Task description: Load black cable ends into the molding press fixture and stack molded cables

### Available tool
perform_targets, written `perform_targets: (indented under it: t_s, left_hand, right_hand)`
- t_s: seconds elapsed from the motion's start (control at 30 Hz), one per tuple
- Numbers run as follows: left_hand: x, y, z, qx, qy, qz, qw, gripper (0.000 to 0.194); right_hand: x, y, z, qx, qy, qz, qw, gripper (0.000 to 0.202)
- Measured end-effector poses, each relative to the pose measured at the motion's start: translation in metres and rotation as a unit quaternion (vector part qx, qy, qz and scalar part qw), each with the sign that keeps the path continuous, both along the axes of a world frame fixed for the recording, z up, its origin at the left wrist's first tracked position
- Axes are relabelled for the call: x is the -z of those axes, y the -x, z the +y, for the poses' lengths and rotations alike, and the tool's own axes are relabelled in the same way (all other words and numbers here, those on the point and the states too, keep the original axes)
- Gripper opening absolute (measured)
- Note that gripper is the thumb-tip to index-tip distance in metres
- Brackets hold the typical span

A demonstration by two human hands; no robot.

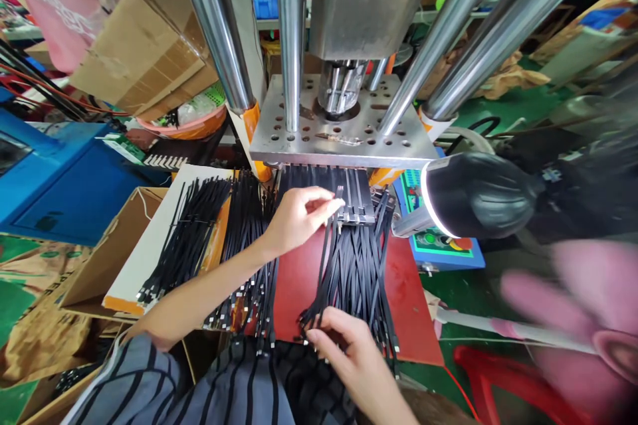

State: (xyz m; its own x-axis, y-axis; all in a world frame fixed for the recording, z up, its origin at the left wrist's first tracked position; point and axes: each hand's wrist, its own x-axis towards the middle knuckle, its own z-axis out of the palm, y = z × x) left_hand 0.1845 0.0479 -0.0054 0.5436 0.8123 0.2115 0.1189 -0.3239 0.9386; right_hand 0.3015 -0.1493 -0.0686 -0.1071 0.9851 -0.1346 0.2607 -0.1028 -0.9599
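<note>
Left hand [294,222]: thumb and forefinger pinch a black cable [325,252] near its end, by the dark fixture [368,211] under the press plate [294,149]. Right hand [351,345] lower, fingers curled at near ends of the cable pile [363,272] on the red board [294,279]; whether they grip any, cannot tell

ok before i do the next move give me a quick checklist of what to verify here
1. Left hand back from the black fixture: not ok, fingertips are at its front.
2. Right hand away from the perforated steel plate: ok, it is down by the lower ends of the black cables.
3. Black lamp lit: ok, it glows white.
4. Connectors fully seated: cannot tell, too small.
5. Blue control box settings: cannot tell, unreadable.
</note>
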Motion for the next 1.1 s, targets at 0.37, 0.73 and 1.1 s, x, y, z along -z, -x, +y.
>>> perform_targets:
  t_s: [0.37,0.73,1.1]
  left_hand:
    - [0.046,-0.046,0.060,-0.109,-0.146,0.133,0.974,0.020]
    - [0.056,-0.022,0.013,0.103,-0.496,0.311,0.804,0.033]
    - [0.061,-0.049,-0.028,-0.002,-0.448,0.429,0.784,0.062]
  right_hand:
    - [-0.043,-0.122,0.179,0.028,-0.104,-0.102,0.989,0.056]
    - [-0.018,-0.125,0.209,0.081,-0.156,-0.147,0.973,0.030]
    - [-0.011,-0.120,0.195,0.171,-0.199,-0.219,0.940,0.031]
